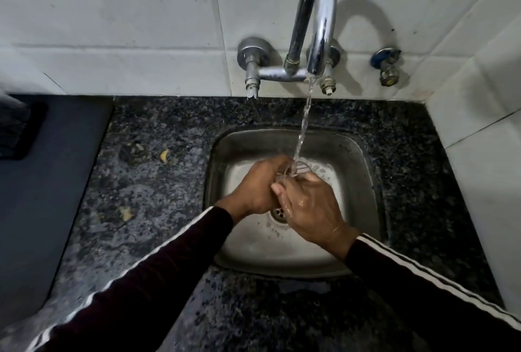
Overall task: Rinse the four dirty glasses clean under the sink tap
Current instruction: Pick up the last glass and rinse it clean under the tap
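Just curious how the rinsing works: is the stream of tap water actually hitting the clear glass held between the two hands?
Touching. The head view shows the water stream landing on the clear glass, which both hands hold.

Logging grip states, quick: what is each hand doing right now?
Left hand: fingers curled round a clear glass under the running water.
Right hand: wet, fingers on the same glass; the exact grip cannot be told.
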